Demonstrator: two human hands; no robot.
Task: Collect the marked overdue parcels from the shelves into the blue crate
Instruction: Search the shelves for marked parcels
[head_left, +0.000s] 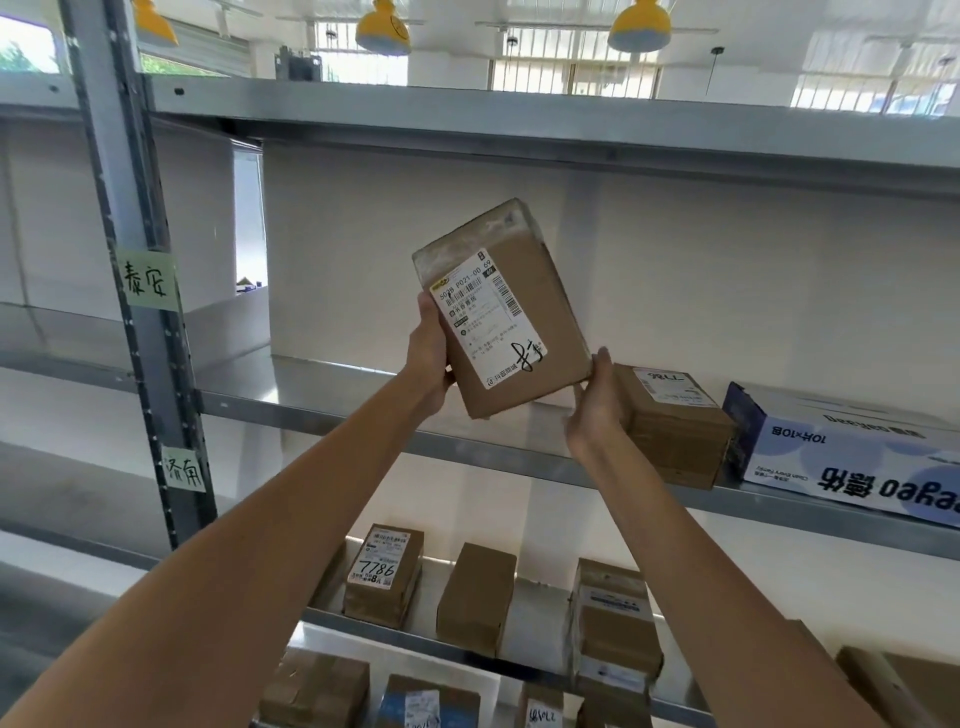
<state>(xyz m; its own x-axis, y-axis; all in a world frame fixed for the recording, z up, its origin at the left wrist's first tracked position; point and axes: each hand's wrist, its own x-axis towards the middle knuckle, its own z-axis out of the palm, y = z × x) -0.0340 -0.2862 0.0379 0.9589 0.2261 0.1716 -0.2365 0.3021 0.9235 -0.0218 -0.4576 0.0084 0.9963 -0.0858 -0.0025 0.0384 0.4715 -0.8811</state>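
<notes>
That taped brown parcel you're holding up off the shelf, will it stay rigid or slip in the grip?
The parcel is a flat cardboard box with square corners, so probably stiff. Left hand and right hand hold its lower edges only, so it seems light. The glossy tape on top may be slippery.

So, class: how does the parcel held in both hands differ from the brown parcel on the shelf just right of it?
The held parcel is lifted and tilted in the left hand and right hand; the shelf parcel rests on the shelf. The held one's label covers most of its face, with a black pen mark; the other's is smaller, on top. Both are brown cardboard.
</notes>
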